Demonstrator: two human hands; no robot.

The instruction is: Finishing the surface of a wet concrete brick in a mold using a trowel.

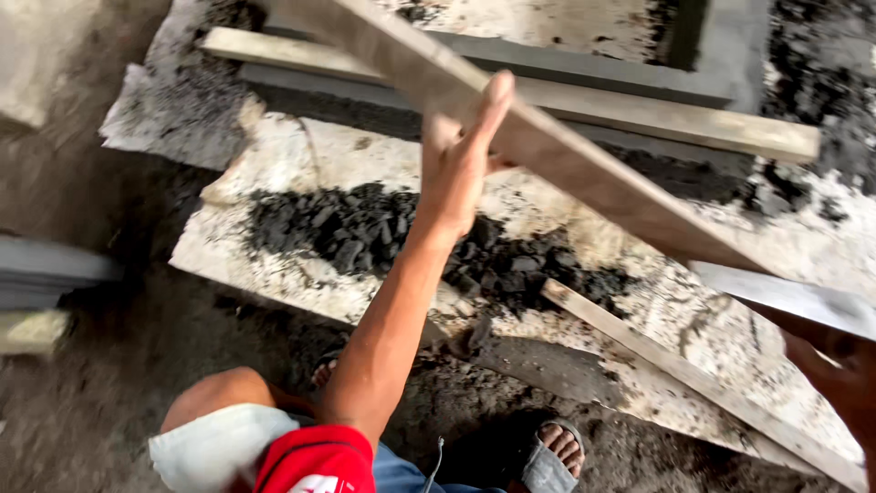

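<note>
- Left hand (461,160) stretched out, fingers flat against the long wooden plank (547,155), thumb tucked under its edge — pressing and gripping it as it tilts across the view.
- Right hand (844,374) at the plank's lower end, gripping the edge from below; partly cut off.
- Just below the plank: a pile of black charcoal lumps (401,237) heaped on a pale, stained slab (703,338); no container holds them.
- Beyond the plank, a second board (639,114) lies flat.
- Under the slab, dark dirt ground (100,365); a sandalled foot (552,452) stands there.

Three wooden planks: one held (547,155), one behind (639,114), one below (693,383). Two hands: left (461,160), right (844,374). One heap of dark lumps (365,228). One sandal (547,466).
</note>
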